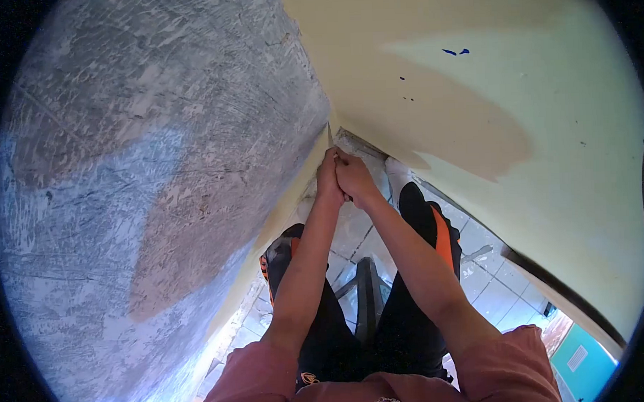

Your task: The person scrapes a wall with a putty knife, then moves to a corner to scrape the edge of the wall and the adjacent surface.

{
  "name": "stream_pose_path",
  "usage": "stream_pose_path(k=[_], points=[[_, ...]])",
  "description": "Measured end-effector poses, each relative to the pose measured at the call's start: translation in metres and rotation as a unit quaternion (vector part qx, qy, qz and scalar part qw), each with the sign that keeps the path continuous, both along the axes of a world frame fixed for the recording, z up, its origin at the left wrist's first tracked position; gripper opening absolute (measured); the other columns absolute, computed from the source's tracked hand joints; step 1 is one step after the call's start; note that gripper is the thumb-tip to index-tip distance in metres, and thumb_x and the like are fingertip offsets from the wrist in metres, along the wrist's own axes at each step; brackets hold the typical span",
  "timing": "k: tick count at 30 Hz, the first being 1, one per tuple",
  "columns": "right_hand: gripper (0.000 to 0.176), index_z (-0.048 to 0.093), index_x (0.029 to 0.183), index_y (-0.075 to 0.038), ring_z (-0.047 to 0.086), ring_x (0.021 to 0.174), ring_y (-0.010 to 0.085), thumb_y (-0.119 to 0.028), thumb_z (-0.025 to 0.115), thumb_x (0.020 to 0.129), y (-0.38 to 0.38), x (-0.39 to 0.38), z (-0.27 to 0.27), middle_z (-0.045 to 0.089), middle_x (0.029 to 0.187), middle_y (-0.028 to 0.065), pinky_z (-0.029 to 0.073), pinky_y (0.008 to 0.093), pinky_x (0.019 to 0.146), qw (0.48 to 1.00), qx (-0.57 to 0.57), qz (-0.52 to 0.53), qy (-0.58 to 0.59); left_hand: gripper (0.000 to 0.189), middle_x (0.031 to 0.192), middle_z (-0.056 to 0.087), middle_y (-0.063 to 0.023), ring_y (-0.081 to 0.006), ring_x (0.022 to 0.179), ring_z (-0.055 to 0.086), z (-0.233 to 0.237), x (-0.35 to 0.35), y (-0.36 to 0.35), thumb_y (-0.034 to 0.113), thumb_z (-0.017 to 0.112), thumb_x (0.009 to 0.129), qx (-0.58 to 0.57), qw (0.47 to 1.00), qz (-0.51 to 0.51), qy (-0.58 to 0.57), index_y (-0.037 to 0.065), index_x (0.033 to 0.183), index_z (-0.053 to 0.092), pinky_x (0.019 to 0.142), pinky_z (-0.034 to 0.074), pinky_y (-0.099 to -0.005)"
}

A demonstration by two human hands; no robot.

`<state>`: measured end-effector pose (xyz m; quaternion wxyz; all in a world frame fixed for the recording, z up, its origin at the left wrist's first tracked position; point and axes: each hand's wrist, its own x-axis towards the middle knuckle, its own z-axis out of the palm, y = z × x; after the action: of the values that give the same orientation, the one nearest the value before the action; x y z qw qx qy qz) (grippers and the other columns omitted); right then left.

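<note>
My left hand (327, 178) and my right hand (354, 177) are closed together, side by side, in front of the corner between two walls. A thin metal blade (330, 135) sticks out beyond the fingers and points into that corner, its tip close to the lower edge of the rough grey wall (213, 127). The fingers hide the handle, so the exact kind of bladed tool cannot be told. Along the grey wall's base runs a pale yellow strip (293, 184). The smooth cream wall (468, 111) rises to the right of the hands.
Pale floor tiles (351, 235) with whitish smears lie below. A dark narrow stool or stand (368, 291) is between my legs, and a foot (398, 176) rests near the right wall. A turquoise object (583, 362) with a white label is at lower right.
</note>
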<state>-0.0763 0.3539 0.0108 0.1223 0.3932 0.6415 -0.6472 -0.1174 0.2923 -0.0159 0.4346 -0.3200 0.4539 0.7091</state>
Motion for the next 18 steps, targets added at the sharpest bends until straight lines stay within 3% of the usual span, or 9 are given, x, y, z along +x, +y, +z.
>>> stream_pose_path(k=[3,7,9,12,15,18], points=[[0.039,0.048,0.118,-0.009,0.059,0.079,0.034,-0.021,0.037,0.082,-0.002,-0.001,-0.002,0.058,0.091,0.0229,0.045,0.038,0.072,0.999,-0.011,-0.049,0.02,0.023,0.073,0.054,-0.0053,-0.0171,0.066,0.052,-0.004,0.004,0.005,0.032,0.056,0.077,0.007,0.997,0.034,0.074,0.01,0.083,0.054,0.056,0.044,-0.0297],[0.039,0.049,0.117,-0.01,0.059,0.075,0.0329,-0.021,0.037,0.082,-0.008,0.005,0.0,0.059,0.089,0.0226,0.045,0.038,0.069,0.998,0.054,-0.023,0.037,0.023,0.074,0.054,-0.0054,-0.0176,0.067,0.052,0.002,0.008,0.0,0.031,0.057,0.077,0.015,0.997,0.073,0.036,0.009,0.083,0.054,0.056,0.044,-0.0307],[0.039,0.048,0.118,-0.011,0.057,0.086,0.0334,-0.022,0.037,0.083,-0.004,0.0,0.0,0.057,0.095,0.0234,0.044,0.0379,0.076,0.997,-0.05,-0.05,0.012,0.025,0.076,0.054,-0.0061,-0.0187,0.067,0.052,-0.003,0.002,-0.001,0.032,0.056,0.077,0.015,0.999,0.016,0.047,0.008,0.084,0.054,0.057,0.044,-0.0314],[0.039,0.047,0.119,-0.012,0.056,0.092,0.0338,-0.023,0.038,0.083,-0.007,-0.006,-0.016,0.056,0.098,0.0245,0.043,0.0376,0.079,0.996,0.059,-0.047,0.037,0.027,0.075,0.053,-0.0055,-0.0158,0.064,0.052,-0.02,-0.004,0.004,0.032,0.052,0.08,0.022,0.997,0.042,0.06,0.007,0.086,0.054,0.052,0.042,-0.0295],[0.039,0.047,0.118,-0.01,0.055,0.092,0.0348,-0.024,0.038,0.083,-0.011,0.002,-0.009,0.056,0.099,0.0239,0.043,0.0382,0.078,0.995,-0.009,-0.084,0.059,0.026,0.074,0.052,-0.0055,-0.0156,0.063,0.051,-0.006,0.003,0.004,0.033,0.054,0.079,-0.01,0.998,0.041,0.045,0.007,0.084,0.054,0.048,0.041,-0.0306],[0.039,0.048,0.118,-0.008,0.055,0.092,0.0349,-0.023,0.037,0.084,-0.009,0.002,0.001,0.055,0.101,0.0243,0.043,0.0374,0.079,0.998,0.004,-0.056,0.028,0.026,0.074,0.052,-0.0055,-0.0154,0.062,0.051,-0.001,0.005,0.0,0.032,0.055,0.078,-0.003,0.999,0.026,0.039,0.007,0.083,0.054,0.046,0.041,-0.0309]])
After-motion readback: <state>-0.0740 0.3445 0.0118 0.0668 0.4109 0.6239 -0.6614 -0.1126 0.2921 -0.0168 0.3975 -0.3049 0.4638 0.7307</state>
